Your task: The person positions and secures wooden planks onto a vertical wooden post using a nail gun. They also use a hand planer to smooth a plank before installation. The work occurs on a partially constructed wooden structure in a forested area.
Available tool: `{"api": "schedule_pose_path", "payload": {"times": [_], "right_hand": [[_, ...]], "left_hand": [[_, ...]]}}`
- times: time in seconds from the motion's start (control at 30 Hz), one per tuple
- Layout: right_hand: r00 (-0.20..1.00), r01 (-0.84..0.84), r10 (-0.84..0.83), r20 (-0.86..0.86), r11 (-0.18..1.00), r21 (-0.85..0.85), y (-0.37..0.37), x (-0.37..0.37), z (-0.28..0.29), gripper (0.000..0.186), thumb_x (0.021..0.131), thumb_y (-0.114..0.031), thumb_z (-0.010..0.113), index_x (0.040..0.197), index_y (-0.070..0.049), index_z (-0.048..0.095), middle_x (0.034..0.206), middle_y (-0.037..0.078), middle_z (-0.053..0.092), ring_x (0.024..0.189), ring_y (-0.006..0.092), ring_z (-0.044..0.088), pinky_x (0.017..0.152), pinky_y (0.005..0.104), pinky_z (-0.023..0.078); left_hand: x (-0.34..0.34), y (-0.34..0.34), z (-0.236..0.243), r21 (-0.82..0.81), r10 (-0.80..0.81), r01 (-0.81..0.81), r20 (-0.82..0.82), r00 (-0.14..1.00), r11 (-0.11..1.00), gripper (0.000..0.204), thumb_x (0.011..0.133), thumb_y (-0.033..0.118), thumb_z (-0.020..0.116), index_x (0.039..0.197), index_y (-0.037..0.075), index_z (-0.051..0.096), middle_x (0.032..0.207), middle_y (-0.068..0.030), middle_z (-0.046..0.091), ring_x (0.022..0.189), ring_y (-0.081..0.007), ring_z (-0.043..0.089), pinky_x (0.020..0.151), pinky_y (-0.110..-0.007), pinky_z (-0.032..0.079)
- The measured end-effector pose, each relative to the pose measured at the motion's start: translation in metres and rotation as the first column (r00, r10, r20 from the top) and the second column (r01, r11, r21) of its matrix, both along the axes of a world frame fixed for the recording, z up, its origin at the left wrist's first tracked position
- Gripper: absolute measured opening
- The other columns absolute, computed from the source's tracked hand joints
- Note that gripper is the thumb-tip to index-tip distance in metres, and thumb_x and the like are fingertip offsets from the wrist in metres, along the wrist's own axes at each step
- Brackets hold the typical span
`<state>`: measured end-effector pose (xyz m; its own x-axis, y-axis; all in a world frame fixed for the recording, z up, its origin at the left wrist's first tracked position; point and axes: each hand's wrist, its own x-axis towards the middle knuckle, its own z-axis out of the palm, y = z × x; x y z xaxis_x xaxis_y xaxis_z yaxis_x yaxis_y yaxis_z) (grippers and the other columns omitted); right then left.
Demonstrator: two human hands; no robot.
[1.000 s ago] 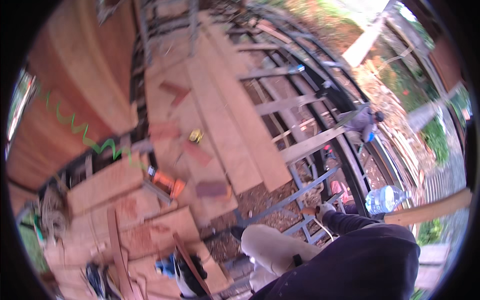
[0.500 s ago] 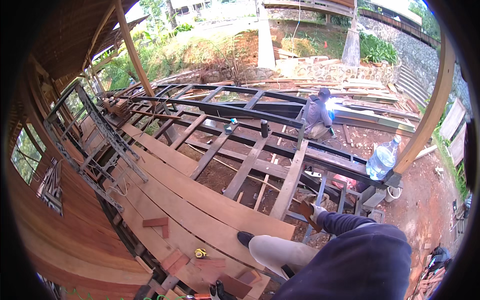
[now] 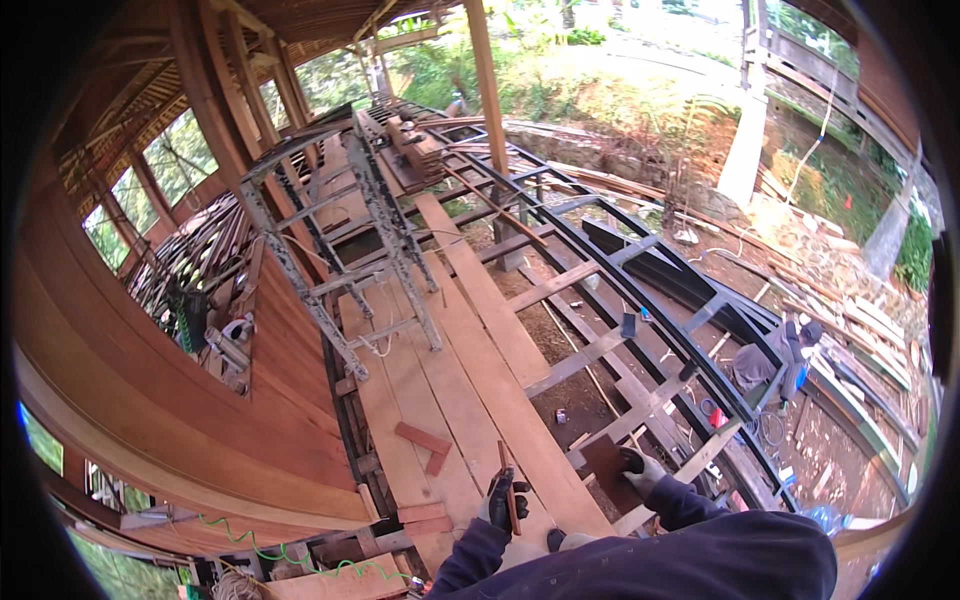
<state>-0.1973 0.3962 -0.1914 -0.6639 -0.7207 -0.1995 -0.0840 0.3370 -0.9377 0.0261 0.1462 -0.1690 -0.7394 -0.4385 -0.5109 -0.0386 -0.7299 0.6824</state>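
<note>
My left hand (image 3: pixel 499 503), in a dark glove, is closed around a thin reddish-brown wooden piece (image 3: pixel 506 470) that stands nearly edge-on above the deck boards. To its right, my right hand (image 3: pixel 643 473), in a grey and black glove, grips the edge of a flat brown wooden board piece (image 3: pixel 607 470). That piece is over the gap beside the planks. On the decking (image 3: pixel 455 375), two short reddish wood offcuts (image 3: pixel 424 440) lie at an angle to each other. More offcuts (image 3: pixel 425 517) rest left of my left hand.
A paint-spattered ladder (image 3: pixel 335 240) stands on the far planks. Dark beams with open gaps (image 3: pixel 590 330) run along the right. A co-worker (image 3: pixel 765 365) crouches beyond them. A wooden wall (image 3: pixel 200 400) curves along the left, and a green coiled hose (image 3: pixel 290 555) lies lower left.
The view has swung left, bringing in more of the wall and ladder. My left hand has risen from the deck with its wooden piece. My right hand still holds its piece.
</note>
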Motion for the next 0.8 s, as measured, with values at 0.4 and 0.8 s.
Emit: {"api": "schedule_pose_path", "payload": {"times": [0.4, 0.8], "right_hand": [[0.912, -0.304, 0.374, 0.171, 0.893, -0.331, -0.335, 0.0, 0.166, 0.057, 0.091, 0.015, 0.045, 0.145, -0.003, 0.044, 0.12, 0.007, 0.06, 0.093, 0.0058, 0.056, 0.083, 0.0204, 0.047], [0.773, -0.616, 0.625, -0.108, 0.7, -0.361, -0.529, 0.034, 0.216, 0.05, 0.089, 0.004, 0.058, 0.138, 0.001, 0.05, 0.118, 0.012, 0.067, 0.102, 0.0127, 0.063, 0.092, 0.027, 0.05]], "left_hand": [[-0.017, -0.181, 0.079, -0.736, 0.504, -0.526, -0.29, 0.814, 0.426, 0.028, 0.103, 0.017, 0.05, 0.123, 0.001, 0.06, 0.11, -0.0036, 0.065, 0.104, -0.0116, 0.059, 0.094, -0.028, 0.046], [-0.027, -0.322, 0.104, -0.968, 0.646, -0.247, -0.213, 0.733, -0.039, 0.036, 0.104, 0.024, 0.04, 0.125, -0.002, 0.054, 0.118, -0.0154, 0.061, 0.111, -0.0278, 0.058, 0.098, -0.039, 0.046]]}}
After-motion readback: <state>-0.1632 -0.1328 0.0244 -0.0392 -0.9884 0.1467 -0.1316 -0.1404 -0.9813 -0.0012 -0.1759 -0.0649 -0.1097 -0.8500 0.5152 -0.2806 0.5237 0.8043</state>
